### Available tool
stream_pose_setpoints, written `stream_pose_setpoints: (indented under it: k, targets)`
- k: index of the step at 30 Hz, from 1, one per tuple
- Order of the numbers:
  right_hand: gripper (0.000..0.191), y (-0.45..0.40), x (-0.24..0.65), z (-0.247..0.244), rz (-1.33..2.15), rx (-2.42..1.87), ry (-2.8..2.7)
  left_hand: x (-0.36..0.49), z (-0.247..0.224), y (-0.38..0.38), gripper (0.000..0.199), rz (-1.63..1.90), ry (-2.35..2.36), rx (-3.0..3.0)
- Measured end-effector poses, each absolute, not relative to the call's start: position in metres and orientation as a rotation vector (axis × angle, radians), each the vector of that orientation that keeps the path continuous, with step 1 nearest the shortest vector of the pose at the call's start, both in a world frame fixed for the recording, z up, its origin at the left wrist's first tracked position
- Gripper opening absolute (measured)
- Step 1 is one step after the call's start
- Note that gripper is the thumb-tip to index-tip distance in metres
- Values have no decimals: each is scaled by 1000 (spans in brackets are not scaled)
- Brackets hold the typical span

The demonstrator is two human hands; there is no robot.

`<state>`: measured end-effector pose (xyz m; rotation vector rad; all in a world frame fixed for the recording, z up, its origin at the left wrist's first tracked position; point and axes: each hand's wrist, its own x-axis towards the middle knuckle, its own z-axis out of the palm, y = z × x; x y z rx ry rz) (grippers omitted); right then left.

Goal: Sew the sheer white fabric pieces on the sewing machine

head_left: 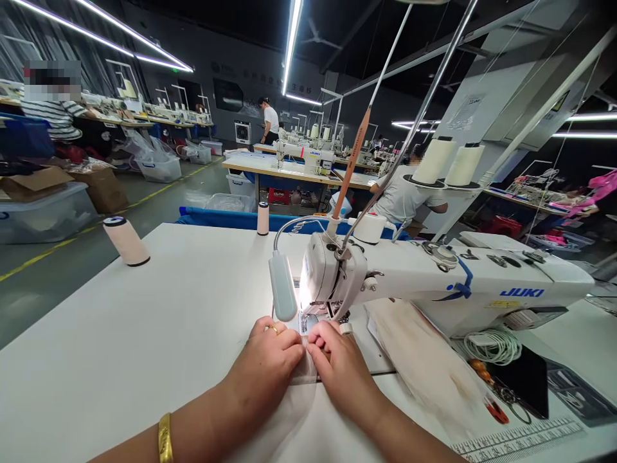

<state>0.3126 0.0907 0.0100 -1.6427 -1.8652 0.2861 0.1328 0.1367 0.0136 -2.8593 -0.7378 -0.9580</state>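
Note:
A white sewing machine (337, 270) stands on the white table, its lamp lighting the needle area. Just in front of the presser foot (306, 321), my left hand (270, 357) pinches the left side of a sheer white fabric (303, 411). My right hand (340, 366) has thumb and fingers closed on the same fabric at the right, close to the left fingertips. The fabric hangs down toward me between both forearms. Its edge under the foot is too small to make out.
Two pink thread cones (128, 242) (263, 219) stand on the table's left and back. Right of the needle lie pale folded fabric (429, 360), a coiled white cable (492, 347), a black phone (523, 379), red-handled snips (496, 410) and a clear ruler (525, 438). Other people sit or stand farther back.

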Motion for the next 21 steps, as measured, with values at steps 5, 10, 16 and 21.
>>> stream_pose_setpoints:
  k: [5,10,16,21]
  targets:
    - [20,85,319,9,248,-1568,-1990,131,12,138,26,-965,-740,-2906]
    - [27,81,323,6,57,-1552,-2072,130,13,142,25,-943,-796,-2949]
    - [28,82,323,9,-86,-1506,-2084,125,24,145,25,-812,-852,-3067]
    - [33,83,322,10,-141,-1471,-2053,124,26,149,25,-832,-871,-3041]
